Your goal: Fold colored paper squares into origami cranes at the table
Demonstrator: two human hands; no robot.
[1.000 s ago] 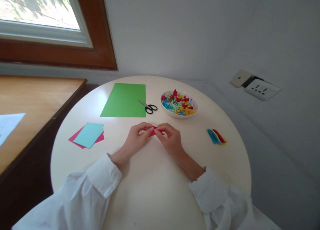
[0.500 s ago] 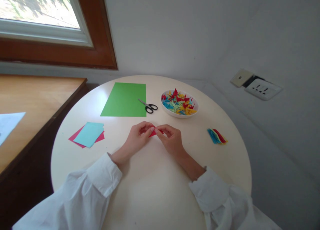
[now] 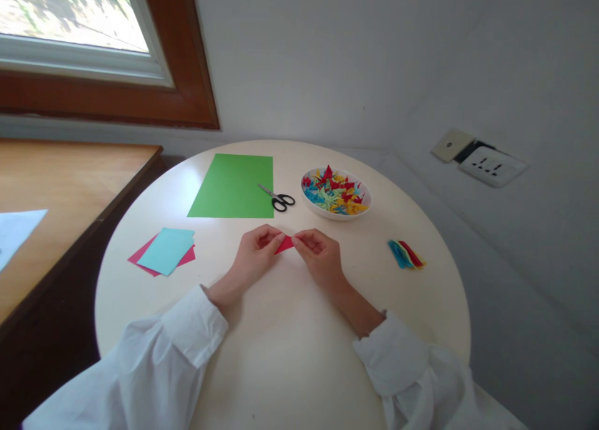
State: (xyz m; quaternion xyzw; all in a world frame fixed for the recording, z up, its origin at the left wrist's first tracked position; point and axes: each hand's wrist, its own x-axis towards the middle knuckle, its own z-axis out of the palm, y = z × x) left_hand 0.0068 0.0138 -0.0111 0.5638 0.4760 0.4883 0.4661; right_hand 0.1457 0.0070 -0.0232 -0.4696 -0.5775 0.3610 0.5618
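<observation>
A small piece of folded red paper (image 3: 284, 244) is stretched between my two hands above the middle of the round table. My left hand (image 3: 258, 252) pinches its left side between thumb and fingers. At its right corner, the thumb and forefinger of my right hand (image 3: 321, 254) grip it. My fingers cover parts of the paper, so its full shape is hidden. Beyond my hands lie scissors (image 3: 279, 200) with black handles, their blades over a green sheet (image 3: 234, 186).
A white bowl (image 3: 337, 216) of many-coloured folded paper cranes stands at the back right. Light-blue squares (image 3: 167, 251) overlap red paper (image 3: 140, 255) on the left. Folded coloured paper pieces (image 3: 406, 254) lie fanned on the right. A wooden desk (image 3: 70, 174) adjoins the white table (image 3: 290, 367).
My right fingers have shifted slightly to the right edge of the red paper, so more of it shows between my hands. Everything else stays in place.
</observation>
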